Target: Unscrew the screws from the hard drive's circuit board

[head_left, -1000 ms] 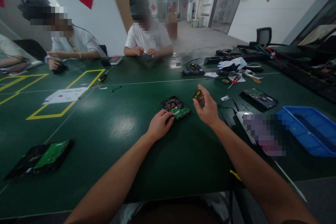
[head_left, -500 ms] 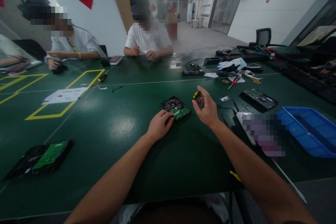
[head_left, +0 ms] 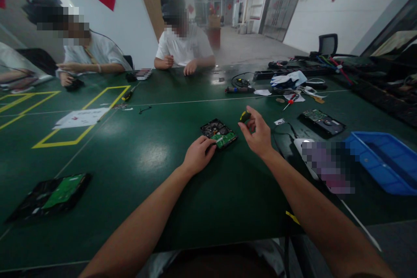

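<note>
A hard drive (head_left: 224, 140) with its green circuit board facing up lies on the dark green table in front of me. My left hand (head_left: 198, 154) grips its near left corner, fingers bent over the edge. To the right of the drive and just above the table, my right hand (head_left: 257, 134) pinches a short yellow-and-black screwdriver (head_left: 244, 116) between thumb and fingertips. Only the handle shows clearly; I cannot make out the shaft.
Another hard drive (head_left: 50, 197) lies at the left, and one more (head_left: 322, 122) at the right, near a blue tray (head_left: 387, 160) and a blurred-out device (head_left: 325, 167). A red screwdriver (head_left: 291, 101) lies farther back. Co-workers (head_left: 185, 47) sit across the table.
The screwdriver handle has turned slightly in my right fingers. My left hand and the hard drive stay in place. The co-worker opposite has shifted their hands.
</note>
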